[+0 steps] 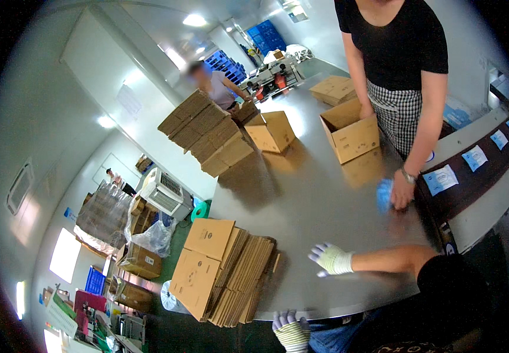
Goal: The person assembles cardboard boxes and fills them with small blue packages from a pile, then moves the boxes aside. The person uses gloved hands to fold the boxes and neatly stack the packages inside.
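Note:
My right hand (332, 259), in a striped knit glove with pale purple fingertips, reaches over the metal table with its fingers spread and nothing in them. My left hand (292, 333), gloved alike, is low by the table's near edge, fingers extended and no object visible in them. Nearest to both stands a stack of flattened cardboard boxes (222, 273) at the table's left corner. Across the table, a co-worker in black holds a blurred blue packet (385, 195) in one hand. That co-worker's other hand goes to an open carton (355, 141).
Another open carton (272, 132) stands beside a tall pile of folded cardboard (207, 132), near a second co-worker. Flat cartons (333, 90) lie at the table's far end. At right, a dark conveyor (460, 176) carries several blue-and-white packets. An air cooler (165, 193) stands left of the table.

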`<action>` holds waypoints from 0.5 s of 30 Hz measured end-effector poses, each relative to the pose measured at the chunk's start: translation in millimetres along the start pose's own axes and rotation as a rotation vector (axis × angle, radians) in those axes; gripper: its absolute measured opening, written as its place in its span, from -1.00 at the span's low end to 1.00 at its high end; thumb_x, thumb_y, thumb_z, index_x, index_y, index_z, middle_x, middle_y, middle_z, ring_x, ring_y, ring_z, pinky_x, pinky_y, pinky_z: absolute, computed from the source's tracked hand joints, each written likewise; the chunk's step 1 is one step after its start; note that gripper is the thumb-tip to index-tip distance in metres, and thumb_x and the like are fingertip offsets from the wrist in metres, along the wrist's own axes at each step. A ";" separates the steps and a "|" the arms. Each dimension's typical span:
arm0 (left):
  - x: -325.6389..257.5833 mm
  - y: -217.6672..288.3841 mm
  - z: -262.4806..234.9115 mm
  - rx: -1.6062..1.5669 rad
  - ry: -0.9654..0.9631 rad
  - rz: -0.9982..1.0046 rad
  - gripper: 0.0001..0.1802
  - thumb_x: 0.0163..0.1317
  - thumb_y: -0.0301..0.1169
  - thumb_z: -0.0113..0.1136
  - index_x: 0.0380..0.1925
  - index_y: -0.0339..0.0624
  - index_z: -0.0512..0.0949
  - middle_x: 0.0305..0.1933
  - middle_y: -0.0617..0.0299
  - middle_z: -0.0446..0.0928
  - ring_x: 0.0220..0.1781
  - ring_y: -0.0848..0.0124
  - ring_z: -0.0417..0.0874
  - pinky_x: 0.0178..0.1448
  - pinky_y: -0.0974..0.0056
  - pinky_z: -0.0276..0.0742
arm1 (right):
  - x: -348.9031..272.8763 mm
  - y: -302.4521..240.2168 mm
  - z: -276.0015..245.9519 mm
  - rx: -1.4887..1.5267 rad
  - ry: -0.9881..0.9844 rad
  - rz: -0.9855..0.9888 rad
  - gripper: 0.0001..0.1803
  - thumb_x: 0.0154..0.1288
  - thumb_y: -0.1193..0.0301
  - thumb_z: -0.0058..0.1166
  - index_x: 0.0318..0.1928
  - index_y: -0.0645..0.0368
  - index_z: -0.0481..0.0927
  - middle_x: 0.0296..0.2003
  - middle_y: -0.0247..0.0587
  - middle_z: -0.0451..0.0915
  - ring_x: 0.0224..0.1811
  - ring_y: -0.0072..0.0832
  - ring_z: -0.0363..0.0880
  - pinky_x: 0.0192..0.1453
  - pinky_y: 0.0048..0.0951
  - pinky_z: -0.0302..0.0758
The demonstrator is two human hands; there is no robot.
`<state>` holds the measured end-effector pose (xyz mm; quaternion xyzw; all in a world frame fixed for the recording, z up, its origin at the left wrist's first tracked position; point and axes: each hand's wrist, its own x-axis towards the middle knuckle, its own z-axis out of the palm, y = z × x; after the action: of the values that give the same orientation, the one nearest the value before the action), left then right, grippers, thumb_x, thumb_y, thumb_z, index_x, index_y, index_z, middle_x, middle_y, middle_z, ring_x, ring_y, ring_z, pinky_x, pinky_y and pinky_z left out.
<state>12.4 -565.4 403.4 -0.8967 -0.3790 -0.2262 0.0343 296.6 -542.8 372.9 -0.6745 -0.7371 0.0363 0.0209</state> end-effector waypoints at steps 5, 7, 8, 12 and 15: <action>29.5 -64.1 -11.2 0.113 0.066 -0.133 -0.52 0.03 -0.32 0.15 0.02 -0.13 0.42 0.10 0.00 0.41 0.27 -0.05 0.31 0.28 -0.06 0.25 | -62.2 -7.9 76.1 0.097 0.243 0.048 -0.32 0.33 -0.05 -0.17 0.25 0.20 0.33 0.28 0.03 0.27 0.35 -0.07 0.19 0.39 0.02 0.12; 44.0 -104.4 -13.2 0.221 0.070 -0.219 -0.42 -0.01 -0.29 0.15 0.09 -0.14 0.34 0.30 -0.02 0.22 0.42 -0.08 0.09 0.45 -0.09 0.02 | -77.4 -8.7 76.0 0.134 0.222 0.017 -0.35 0.34 -0.06 -0.20 0.24 0.15 0.36 0.29 -0.01 0.27 0.36 -0.09 0.18 0.41 0.01 0.09; 57.4 -119.8 -33.8 0.437 0.124 -0.131 -0.38 0.00 -0.27 0.15 0.13 -0.14 0.31 0.38 -0.05 0.12 0.47 -0.10 -0.02 0.51 -0.10 -0.08 | -79.2 -8.1 74.0 0.132 0.222 0.017 -0.35 0.34 -0.06 -0.20 0.24 0.15 0.36 0.29 -0.01 0.27 0.36 -0.09 0.18 0.41 0.01 0.09; 97.6 -133.9 -80.7 0.542 0.080 -0.524 -0.17 -0.02 -0.15 0.29 0.28 -0.10 0.22 0.47 -0.13 -0.04 0.50 -0.17 -0.12 0.52 -0.12 -0.19 | -83.4 -7.9 71.1 0.211 0.220 -0.015 -0.36 0.34 -0.05 -0.19 0.23 0.14 0.37 0.27 0.00 0.29 0.35 -0.10 0.19 0.41 0.00 0.10; 83.8 -175.2 -52.3 0.443 0.024 -0.516 -0.13 -0.03 -0.16 0.34 0.31 -0.06 0.21 0.41 -0.08 0.10 0.45 -0.14 0.03 0.46 -0.10 -0.01 | -85.4 -8.9 70.9 0.220 0.196 0.002 -0.37 0.34 -0.04 -0.19 0.23 0.15 0.37 0.27 -0.01 0.29 0.35 -0.09 0.19 0.41 -0.01 0.11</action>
<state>-78.1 -397.5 467.2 -0.7391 -0.6330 -0.1503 0.1744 289.8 -630.4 304.5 -0.6690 -0.7225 0.0510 0.1667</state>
